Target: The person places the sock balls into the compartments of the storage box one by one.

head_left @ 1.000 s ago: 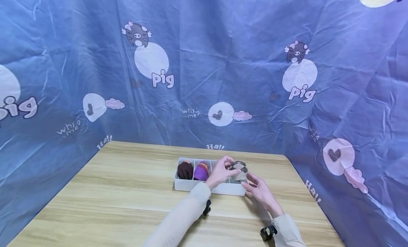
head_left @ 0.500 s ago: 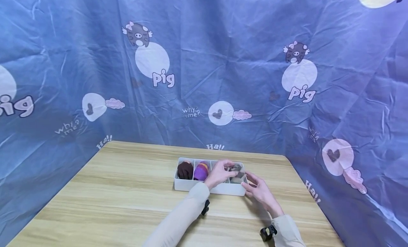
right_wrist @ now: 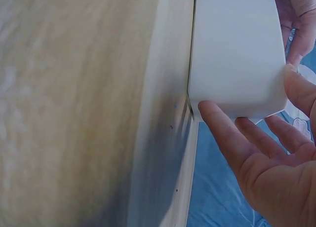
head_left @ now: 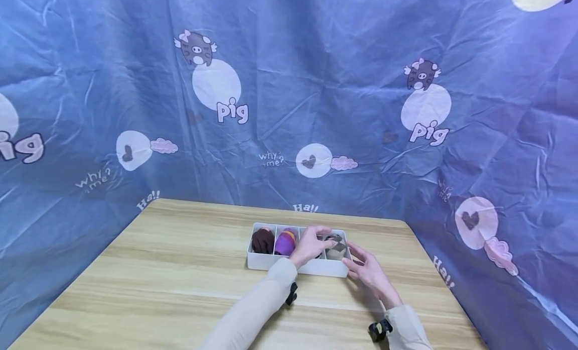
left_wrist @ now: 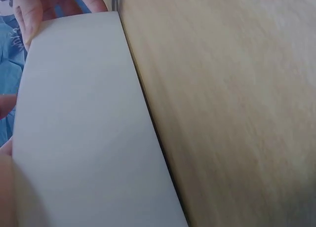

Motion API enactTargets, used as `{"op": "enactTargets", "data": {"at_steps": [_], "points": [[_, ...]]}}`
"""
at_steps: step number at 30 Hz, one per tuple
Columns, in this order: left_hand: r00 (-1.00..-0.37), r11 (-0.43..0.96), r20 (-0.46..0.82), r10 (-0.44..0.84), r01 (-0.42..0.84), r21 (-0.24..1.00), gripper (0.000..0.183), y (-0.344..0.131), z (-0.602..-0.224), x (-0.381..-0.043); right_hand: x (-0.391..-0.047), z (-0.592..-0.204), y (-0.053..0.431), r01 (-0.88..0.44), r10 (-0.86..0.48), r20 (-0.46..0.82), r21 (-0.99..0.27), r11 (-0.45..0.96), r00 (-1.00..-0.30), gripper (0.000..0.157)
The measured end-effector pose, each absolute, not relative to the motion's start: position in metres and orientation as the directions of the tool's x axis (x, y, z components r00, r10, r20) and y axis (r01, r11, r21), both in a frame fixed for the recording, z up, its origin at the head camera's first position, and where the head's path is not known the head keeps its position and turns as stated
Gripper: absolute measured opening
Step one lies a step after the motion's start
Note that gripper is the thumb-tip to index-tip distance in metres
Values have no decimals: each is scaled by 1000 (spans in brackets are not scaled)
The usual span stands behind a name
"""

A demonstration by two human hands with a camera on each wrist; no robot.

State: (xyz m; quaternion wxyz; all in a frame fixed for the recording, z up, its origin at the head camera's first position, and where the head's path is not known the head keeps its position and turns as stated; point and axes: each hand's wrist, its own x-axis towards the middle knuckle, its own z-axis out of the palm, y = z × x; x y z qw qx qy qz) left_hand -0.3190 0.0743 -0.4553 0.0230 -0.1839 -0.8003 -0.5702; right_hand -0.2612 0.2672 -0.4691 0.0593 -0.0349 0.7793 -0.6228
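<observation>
A white divided box (head_left: 295, 266) stands on the table, its compartments in a row. A rolled brown sock (head_left: 262, 241) lies in the leftmost one, and a rolled purple sock (head_left: 285, 243) with a yellow band sits beside it. In the rightmost compartment is a rolled grey argyle sock (head_left: 336, 248). My left hand (head_left: 310, 247) reaches over the third compartment, mostly covering it, with its thumb and fingers extended at the argyle sock's left side. At the box's right end, my right hand (head_left: 371, 273) grips the corner, thumb at the rim and fingers against the end wall (right_wrist: 237, 96).
The wood-grain table (head_left: 180, 284) extends around the box on all sides. A blue curtain (head_left: 280, 114) printed with pigs hangs behind the table and along its sides. Each wrist wears a black strapped device, such as the right one (head_left: 380, 330).
The argyle sock has gone down from above the rim into the rightmost compartment, with my left hand lowering slightly and loosening its hold. My right hand stays at the box's right end.
</observation>
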Motion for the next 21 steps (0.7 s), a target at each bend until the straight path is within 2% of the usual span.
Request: {"op": "enactTargets", "data": {"at_steps": [10, 15, 21], "points": [[-910, 192, 286, 301, 352, 916, 47, 57, -451, -315, -257, -465, 269, 49, -113, -78, -970, 239, -991, 66], [-910, 244, 297, 288, 370, 896, 49, 31, -444, -309, -257, -463, 267, 43, -104, -74, -962, 269, -992, 65], [-918, 320, 304, 254, 377, 869, 55, -1, -443, -304, -255, -459, 263, -8, -89, -27, -929, 369, -996, 66]]}}
